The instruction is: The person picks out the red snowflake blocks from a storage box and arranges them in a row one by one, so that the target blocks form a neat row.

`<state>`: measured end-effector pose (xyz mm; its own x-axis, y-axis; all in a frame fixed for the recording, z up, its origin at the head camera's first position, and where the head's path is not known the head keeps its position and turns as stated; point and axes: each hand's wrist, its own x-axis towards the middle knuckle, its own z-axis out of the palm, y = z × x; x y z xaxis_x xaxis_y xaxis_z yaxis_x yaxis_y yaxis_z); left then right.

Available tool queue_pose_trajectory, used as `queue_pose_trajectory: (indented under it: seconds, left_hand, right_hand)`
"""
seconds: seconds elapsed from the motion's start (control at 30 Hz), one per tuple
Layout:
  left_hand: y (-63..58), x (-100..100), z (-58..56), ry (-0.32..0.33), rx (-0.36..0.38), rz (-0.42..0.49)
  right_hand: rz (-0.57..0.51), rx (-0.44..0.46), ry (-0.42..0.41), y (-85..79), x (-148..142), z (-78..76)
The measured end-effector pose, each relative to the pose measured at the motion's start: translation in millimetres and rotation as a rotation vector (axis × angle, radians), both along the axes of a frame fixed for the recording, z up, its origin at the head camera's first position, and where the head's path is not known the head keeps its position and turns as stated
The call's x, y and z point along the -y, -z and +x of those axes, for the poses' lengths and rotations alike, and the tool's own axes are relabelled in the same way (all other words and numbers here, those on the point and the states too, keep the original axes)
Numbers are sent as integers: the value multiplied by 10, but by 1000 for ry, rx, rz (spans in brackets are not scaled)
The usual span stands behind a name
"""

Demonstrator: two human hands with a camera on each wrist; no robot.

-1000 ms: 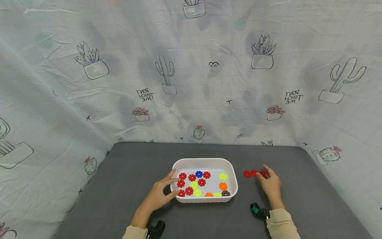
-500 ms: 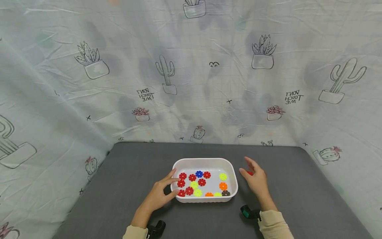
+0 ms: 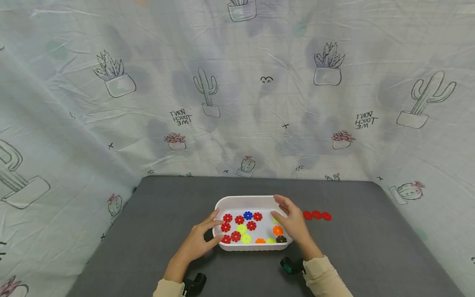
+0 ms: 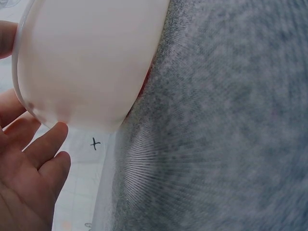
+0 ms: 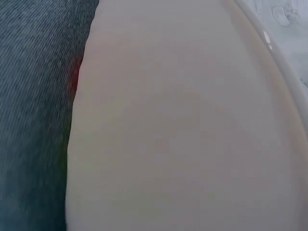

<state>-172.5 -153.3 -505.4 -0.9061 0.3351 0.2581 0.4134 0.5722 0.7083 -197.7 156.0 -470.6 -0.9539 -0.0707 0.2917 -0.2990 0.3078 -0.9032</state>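
Note:
A white plastic tray (image 3: 256,247) stands on the grey table, with several flower-shaped plastic discs in red, yellow, blue, orange and dark brown lying inside. My left hand (image 3: 196,243) holds its left end. In the left wrist view, some fingertips (image 4: 50,142) lie against the outer wall and other fingers reach over the rim. Above the right end of the tray is my right hand (image 3: 296,225), thumb and fingers spread apart with nothing visible between them. It partly covers a yellow disc (image 3: 276,220). The right wrist view is filled by the tray wall (image 5: 178,120); no fingers appear there.
A row of three red discs (image 3: 317,215) lies on the grey table (image 3: 178,196) to the right of the tray. Behind the table hangs a pale cloth (image 3: 237,103) printed with cactus drawings. Each wrist wears a black device.
My right hand has moved left from the row of red discs to over the tray's right end, uncovering the row. My left hand has stayed on the tray.

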Motion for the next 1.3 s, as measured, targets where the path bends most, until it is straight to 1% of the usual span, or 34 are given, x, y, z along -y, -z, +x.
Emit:
queue_pose_trajectory:
  seconds: [0.1,0.17,0.3,0.47,0.57,0.7,0.87,0.97,1.07,1.17,1.3]
  left_hand:
    - [-6,-5,0,0,-15,4]
    - [-9,-7,0,-1,-28,2]
    - [-3,-9,-5,-1,-47,-5]
    - [14,-7,-9,7,-49,-7]
    - [24,-4,-12,6,-40,-5]
    - [19,2,-16,7,-34,1]
    - [-7,9,-20,21,-34,8]
    - [-13,7,-18,29,-39,6]
    - [-8,7,-16,30,-29,4]
    - [2,14,-21,29,-26,2]
    - [1,19,-26,31,-28,0]
  right_hand:
    - [0,-37,-28,-4,86,-41]
    - [19,-51,-38,-6,141,-76]
    - [33,-33,-52,-11,254,-154]
    - [55,38,-27,2,351,-229]
    - [59,81,-14,19,376,-257]
    - [92,136,-10,65,389,-321]
    - [146,204,-33,120,381,-410]
    - [165,257,-61,144,374,-437]
    - [176,309,-89,160,374,-444]
    - [198,343,-92,181,383,-448]
    - [256,365,-79,220,401,-454]
